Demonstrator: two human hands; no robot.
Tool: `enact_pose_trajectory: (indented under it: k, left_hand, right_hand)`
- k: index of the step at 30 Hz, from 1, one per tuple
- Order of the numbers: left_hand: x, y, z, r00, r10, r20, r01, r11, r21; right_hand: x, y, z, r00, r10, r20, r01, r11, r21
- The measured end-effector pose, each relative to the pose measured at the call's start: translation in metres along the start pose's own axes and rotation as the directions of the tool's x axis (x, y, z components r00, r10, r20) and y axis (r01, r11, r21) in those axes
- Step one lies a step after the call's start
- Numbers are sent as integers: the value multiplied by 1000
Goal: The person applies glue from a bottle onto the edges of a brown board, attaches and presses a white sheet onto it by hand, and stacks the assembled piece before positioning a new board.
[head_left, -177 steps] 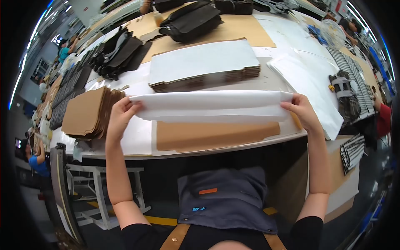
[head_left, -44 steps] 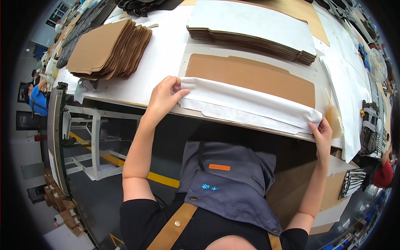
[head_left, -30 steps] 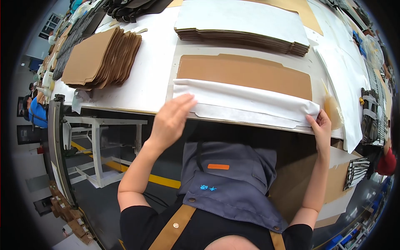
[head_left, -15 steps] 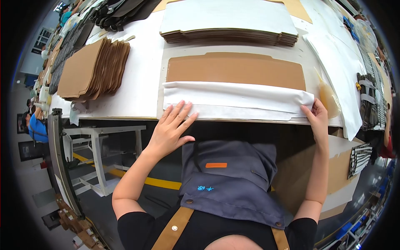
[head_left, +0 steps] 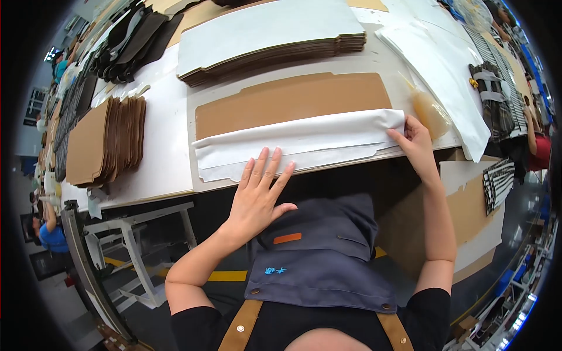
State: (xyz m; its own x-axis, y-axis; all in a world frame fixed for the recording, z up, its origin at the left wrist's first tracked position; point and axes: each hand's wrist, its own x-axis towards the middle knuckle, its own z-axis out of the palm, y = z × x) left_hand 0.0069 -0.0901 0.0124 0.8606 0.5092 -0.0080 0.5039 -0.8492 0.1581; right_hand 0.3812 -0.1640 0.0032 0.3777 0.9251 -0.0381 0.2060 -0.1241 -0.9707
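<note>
A brown board (head_left: 293, 100) with a notched far edge lies near the table's front. Its near part is covered by a white sheet (head_left: 304, 133), which looks like cloth and is folded in a long band. My left hand (head_left: 257, 193) rests flat with fingers spread on the near edge of the white layers, left of the middle. At the right end, my right hand (head_left: 417, 143) pinches the corner of the white sheet between thumb and fingers.
Behind the board stands a stack of white-topped boards (head_left: 269, 35). A pile of brown pieces (head_left: 105, 140) stands at left. To the right lie a bag of yellowish material (head_left: 432, 114) and white sheets (head_left: 439, 82). Dark strap-like pieces (head_left: 132, 47) lie at the far left.
The view has turned, so the table appears tilted. My left hand has slid rightward along the white sheet's near edge. My right hand stays at the same corner.
</note>
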Motion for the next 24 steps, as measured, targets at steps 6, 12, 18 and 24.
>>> enact_pose_trajectory:
  k: [6,12,18,24]
  left_hand:
    - [4,8,-9,999,-34,-8,34,999,-13]
    - [32,28,3,996,85,1,-85,995,-59]
    - [59,48,12,989,142,-36,-144,988,-53]
    - [83,68,18,982,173,-80,-177,983,-51]
  right_hand:
    - [1,4,4,998,-55,-38,55,998,-12]
    - [1,6,5,992,-80,-99,73,995,-71]
    - [-4,-14,5,991,-59,-117,31,972,-233]
    - [-6,-13,6,989,-84,-122,51,966,-253]
